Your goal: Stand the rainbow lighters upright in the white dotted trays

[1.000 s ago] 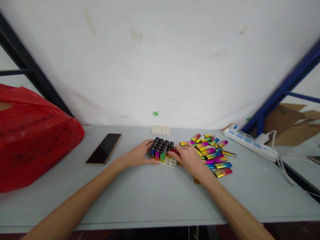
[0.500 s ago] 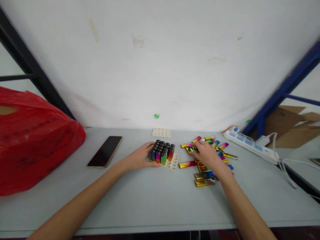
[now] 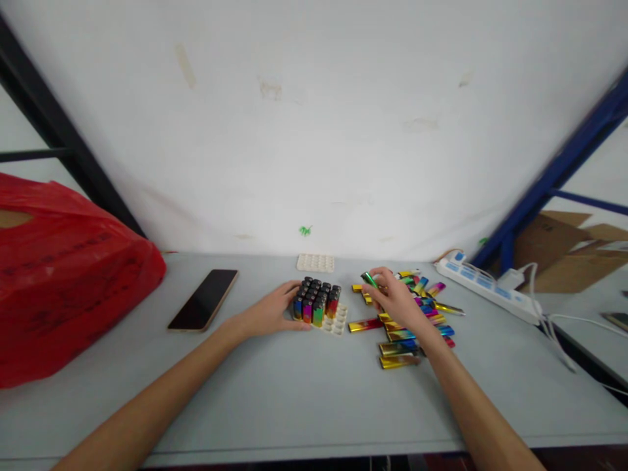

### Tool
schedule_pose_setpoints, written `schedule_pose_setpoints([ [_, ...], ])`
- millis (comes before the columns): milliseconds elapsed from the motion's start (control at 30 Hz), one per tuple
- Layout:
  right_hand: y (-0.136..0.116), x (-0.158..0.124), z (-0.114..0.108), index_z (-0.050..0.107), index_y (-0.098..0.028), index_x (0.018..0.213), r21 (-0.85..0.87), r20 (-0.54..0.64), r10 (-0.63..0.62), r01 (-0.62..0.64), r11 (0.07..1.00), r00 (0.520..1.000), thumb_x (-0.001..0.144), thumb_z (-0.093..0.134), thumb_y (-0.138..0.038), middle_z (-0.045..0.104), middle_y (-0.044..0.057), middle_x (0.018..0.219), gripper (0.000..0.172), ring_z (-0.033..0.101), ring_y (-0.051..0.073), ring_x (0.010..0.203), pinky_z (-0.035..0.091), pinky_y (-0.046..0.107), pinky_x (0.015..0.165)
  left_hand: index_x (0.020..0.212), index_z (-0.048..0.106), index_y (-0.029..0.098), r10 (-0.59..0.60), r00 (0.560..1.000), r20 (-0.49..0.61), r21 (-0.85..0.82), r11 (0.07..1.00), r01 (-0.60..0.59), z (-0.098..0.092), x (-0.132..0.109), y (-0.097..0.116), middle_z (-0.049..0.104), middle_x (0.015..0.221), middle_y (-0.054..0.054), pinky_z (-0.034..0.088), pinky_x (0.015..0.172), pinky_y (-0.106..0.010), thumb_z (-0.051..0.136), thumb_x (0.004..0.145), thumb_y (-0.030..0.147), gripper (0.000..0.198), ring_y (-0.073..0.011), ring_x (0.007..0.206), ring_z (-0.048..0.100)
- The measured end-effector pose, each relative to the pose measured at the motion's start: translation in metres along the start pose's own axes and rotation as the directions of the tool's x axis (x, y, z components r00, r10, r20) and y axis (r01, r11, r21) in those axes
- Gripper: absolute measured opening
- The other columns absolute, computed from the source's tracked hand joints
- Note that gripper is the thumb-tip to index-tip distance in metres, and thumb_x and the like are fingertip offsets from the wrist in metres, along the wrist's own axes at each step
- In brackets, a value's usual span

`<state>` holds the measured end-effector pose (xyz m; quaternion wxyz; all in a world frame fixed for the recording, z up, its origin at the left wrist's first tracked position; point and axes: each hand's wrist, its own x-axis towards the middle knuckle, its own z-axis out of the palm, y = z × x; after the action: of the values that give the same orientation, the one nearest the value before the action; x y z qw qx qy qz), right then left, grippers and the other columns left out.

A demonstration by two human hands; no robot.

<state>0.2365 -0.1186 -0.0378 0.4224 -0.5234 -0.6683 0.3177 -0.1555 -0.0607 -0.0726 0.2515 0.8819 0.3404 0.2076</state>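
A white tray (image 3: 339, 323) at the middle of the grey table holds several upright colourful lighters (image 3: 316, 301) with black tops. My left hand (image 3: 271, 311) rests against the tray's left side, fingers on the lighters. My right hand (image 3: 396, 299) is lifted just above a loose pile of iridescent lighters (image 3: 417, 314) to the right of the tray. It pinches one green lighter (image 3: 369, 280) between the fingertips. Several lighters lie scattered flat near my right wrist.
A second white tray (image 3: 315, 263) lies by the wall behind the filled one. A black phone (image 3: 203, 299) lies left of my left hand. A red plastic bag (image 3: 63, 268) fills the far left. A white power strip (image 3: 490, 285) with cables runs along the right.
My right hand left the tray, went right to the loose pile and lifted a green lighter from it. The left hand has stayed against the tray.
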Motion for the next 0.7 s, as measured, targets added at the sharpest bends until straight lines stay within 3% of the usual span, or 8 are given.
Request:
schedule_pose_setpoints([
  [67,-0.005,-0.002,0.01,0.056,-0.033,0.124,0.184,0.039,0.062,-0.068,0.981,0.997,0.098,0.084,-0.09,0.078,-0.006,0.087,0.069,0.057,0.017,0.054,0.049,0.031,0.054,0.177,0.071,0.022,-0.012,1.0,0.007,-0.004,1.0,0.012,0.0,0.0,0.001,0.064,0.191,-0.022,0.047,0.154,-0.065,0.104,0.095,0.078,0.105,-0.0518,0.176,0.063],
  [133,-0.01,-0.002,0.02,0.053,-0.034,0.119,0.258,0.064,0.107,-0.12,0.959,0.992,0.096,0.081,-0.097,0.066,-0.011,0.078,0.073,0.047,0.015,0.053,0.042,0.028,0.051,0.179,0.07,0.02,-0.021,1.0,0.016,-0.01,1.0,0.021,0.0,0.0,0.003,0.063,0.193,-0.023,0.045,0.155,-0.064,0.103,0.096,0.076,0.105,-0.0518,0.178,0.061],
  [233,-0.016,-0.001,0.032,0.054,-0.033,0.1,0.173,0.002,0.094,-0.093,0.981,0.996,0.101,0.067,-0.105,0.052,-0.01,0.068,0.073,0.043,0.017,0.056,0.036,0.029,0.052,0.179,0.07,0.019,-0.02,1.0,0.008,-0.011,1.0,0.021,-0.001,0.0,0.003,0.064,0.192,-0.022,0.045,0.155,-0.062,0.104,0.096,0.072,0.104,-0.0524,0.177,0.062],
  [400,-0.022,-0.002,0.041,0.047,-0.031,0.074,-0.092,-0.151,-0.06,0.047,0.995,0.987,0.108,0.054,-0.104,0.048,-0.003,0.066,0.081,0.046,0.019,0.066,0.036,0.034,0.062,0.179,0.071,0.026,-0.006,1.0,-0.003,-0.006,1.0,0.006,0.0,0.001,0.001,0.065,0.191,-0.019,0.047,0.155,-0.063,0.105,0.094,0.076,0.104,-0.0506,0.176,0.063],
  [533,-0.02,-0.003,0.044,0.041,-0.032,0.068,-0.12,-0.185,-0.075,0.053,0.991,0.98,0.11,0.056,-0.094,0.042,-0.004,0.063,0.078,0.042,0.018,0.065,0.034,0.034,0.064,0.178,0.072,0.025,-0.003,1.0,-0.009,-0.006,1.0,0.002,0.001,0.001,0.0,0.066,0.19,-0.019,0.049,0.153,-0.062,0.107,0.094,0.073,0.103,-0.0513,0.175,0.064],
  [700,-0.017,-0.003,0.049,0.052,-0.031,0.072,-0.119,-0.194,-0.059,0.036,0.992,0.979,0.108,0.058,-0.082,0.055,-0.001,0.064,0.062,0.051,0.021,0.065,0.038,0.036,0.066,0.18,0.071,0.027,-0.004,1.0,-0.012,-0.021,1.0,0.003,0.001,0.0,-0.002,0.066,0.191,-0.018,0.046,0.155,-0.062,0.107,0.093,0.079,0.108,-0.0481,0.176,0.063],
])
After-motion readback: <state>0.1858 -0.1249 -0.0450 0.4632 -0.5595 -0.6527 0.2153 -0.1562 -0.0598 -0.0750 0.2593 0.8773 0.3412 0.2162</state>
